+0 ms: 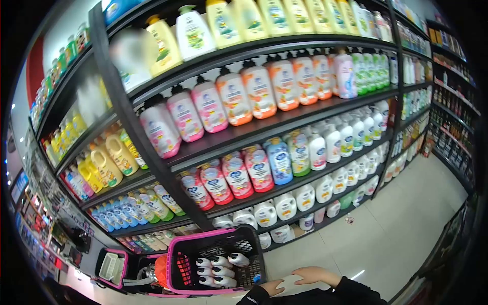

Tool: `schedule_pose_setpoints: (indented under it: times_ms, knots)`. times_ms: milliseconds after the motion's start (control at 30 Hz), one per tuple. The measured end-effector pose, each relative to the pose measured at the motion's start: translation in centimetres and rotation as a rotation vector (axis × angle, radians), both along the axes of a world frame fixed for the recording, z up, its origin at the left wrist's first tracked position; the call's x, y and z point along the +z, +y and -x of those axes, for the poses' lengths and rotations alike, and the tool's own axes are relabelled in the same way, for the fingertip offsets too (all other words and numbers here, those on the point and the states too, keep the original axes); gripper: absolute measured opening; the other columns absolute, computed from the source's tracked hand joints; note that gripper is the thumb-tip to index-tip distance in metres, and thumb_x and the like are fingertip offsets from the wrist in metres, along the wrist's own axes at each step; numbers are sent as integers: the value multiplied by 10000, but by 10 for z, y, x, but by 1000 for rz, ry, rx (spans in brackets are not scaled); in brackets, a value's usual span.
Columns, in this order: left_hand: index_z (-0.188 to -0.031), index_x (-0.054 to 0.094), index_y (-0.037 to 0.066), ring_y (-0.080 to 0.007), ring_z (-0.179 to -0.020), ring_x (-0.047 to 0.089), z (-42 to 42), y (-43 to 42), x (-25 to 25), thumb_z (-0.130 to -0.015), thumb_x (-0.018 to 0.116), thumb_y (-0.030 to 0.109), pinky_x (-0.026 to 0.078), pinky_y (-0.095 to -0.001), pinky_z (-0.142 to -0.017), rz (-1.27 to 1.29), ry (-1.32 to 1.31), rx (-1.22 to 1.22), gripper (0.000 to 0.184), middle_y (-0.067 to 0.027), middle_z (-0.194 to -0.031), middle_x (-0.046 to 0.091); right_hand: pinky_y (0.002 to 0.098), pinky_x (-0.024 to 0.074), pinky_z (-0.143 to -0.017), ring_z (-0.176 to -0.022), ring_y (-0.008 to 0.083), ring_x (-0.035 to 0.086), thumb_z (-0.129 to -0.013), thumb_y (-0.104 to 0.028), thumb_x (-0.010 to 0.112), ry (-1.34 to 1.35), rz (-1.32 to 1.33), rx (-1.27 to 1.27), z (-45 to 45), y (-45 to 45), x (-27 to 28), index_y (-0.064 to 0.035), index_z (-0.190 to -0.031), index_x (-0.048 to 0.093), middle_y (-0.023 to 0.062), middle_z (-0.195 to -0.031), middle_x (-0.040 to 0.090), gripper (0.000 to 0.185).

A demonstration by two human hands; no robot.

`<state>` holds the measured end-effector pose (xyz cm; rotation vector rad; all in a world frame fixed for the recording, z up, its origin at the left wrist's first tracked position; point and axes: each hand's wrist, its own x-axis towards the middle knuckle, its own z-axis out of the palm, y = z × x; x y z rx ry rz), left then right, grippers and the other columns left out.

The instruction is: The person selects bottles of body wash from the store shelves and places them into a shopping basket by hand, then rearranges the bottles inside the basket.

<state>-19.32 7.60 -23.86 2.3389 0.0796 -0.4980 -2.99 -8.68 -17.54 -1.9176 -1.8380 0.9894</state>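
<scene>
At the bottom edge, my left hand [273, 288] and my right hand [311, 275] are close together in dark sleeves. Between them is a smooth white object [291, 282], with the fingers of both hands curved against its sides; its kind cannot be made out. To the left stands a black shopping basket with a pink rim [172, 254]. Inside it lie several white bottles with dark caps [222, 271], on their sides in rows. My left hand is just right of the basket, apart from it.
Black shelving [284, 124] holds rows of pump bottles [234, 96], red-and-white bottles [258, 170] and white jugs [265, 213]. Left of the basket, a second pink-rimmed basket [124, 267] holds a white tray [111, 268]. Pale floor tiles [381, 229] extend to the right, towards more shelves [452, 112].
</scene>
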Motion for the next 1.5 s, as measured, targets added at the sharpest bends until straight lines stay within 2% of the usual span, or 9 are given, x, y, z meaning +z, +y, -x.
schedule_pose_setpoints:
  times_ms: [167,233,533,567,733,1100,1200,1400,1500]
  knots:
    - [-1227,375,37,-350,-1035,482,-42,-54,18,-829,445,443,381,-364,-879,-9,96,-173,573,-229,-1132,488,378,403,-850,-1023,325,496,-802,-412,510,-71,156,-73,-14,-89,14,-23,-1177,433,180,-1120,516,545]
    - [-1223,374,29,-355,-1036,478,-63,-67,5,-831,442,440,378,-370,-882,-33,91,-253,572,-233,-1131,486,377,406,-848,-1017,325,501,-798,-404,517,-74,174,-191,-15,-120,20,-20,-1173,438,179,-1115,520,542]
    - [-1230,366,7,-340,-1060,466,-132,-137,40,-832,436,402,362,-370,-910,-130,103,-598,564,-230,-1160,467,379,429,-811,-971,323,522,-774,-396,558,-54,174,-705,-8,-214,17,-42,-1151,464,166,-1074,541,526]
    - [-1196,391,14,-355,-962,515,-135,-140,38,-802,467,351,409,-387,-830,-68,-43,-602,523,-236,-1031,532,379,429,-811,-971,323,522,-774,-396,558,-53,175,-718,-6,-218,17,-42,-1151,464,166,-1074,541,526]
    - [-1196,393,-1,-345,-994,502,-174,-165,49,-803,469,350,396,-374,-857,-88,45,-750,532,-234,-1063,518,382,436,-778,-939,324,530,-745,-367,590,-20,180,-947,-6,-240,32,-53,-1136,476,169,-1014,554,514]
    - [-1182,413,4,-335,-963,522,-266,-142,34,-793,467,358,407,-375,-836,-67,-27,-755,528,-234,-1037,536,373,435,-794,-960,312,532,-770,-402,564,-67,193,-890,-104,-217,19,-53,-1149,473,162,-1065,550,522]
    - [-1190,390,-15,-336,-1000,501,-297,-117,45,-817,469,344,392,-365,-864,-110,178,-671,524,-222,-1098,502,380,434,-794,-954,320,531,-774,-392,562,-107,203,-814,-150,-184,32,-46,-1135,478,166,-1059,550,507]
    - [-1228,372,10,-329,-1054,471,-348,-57,27,-831,449,406,370,-353,-903,-122,81,-597,566,-223,-1147,476,384,435,-790,-943,330,529,-773,-361,565,-221,19,-701,-236,-114,59,-37,-1113,485,169,-1028,557,476]
    - [-1215,371,30,-344,-971,512,-365,-38,36,-817,457,401,402,-373,-843,3,-45,-561,551,-236,-1054,518,381,431,-802,-957,327,524,-777,-351,562,-238,-17,-679,-261,-89,72,-34,-1120,480,167,-1046,551,474]
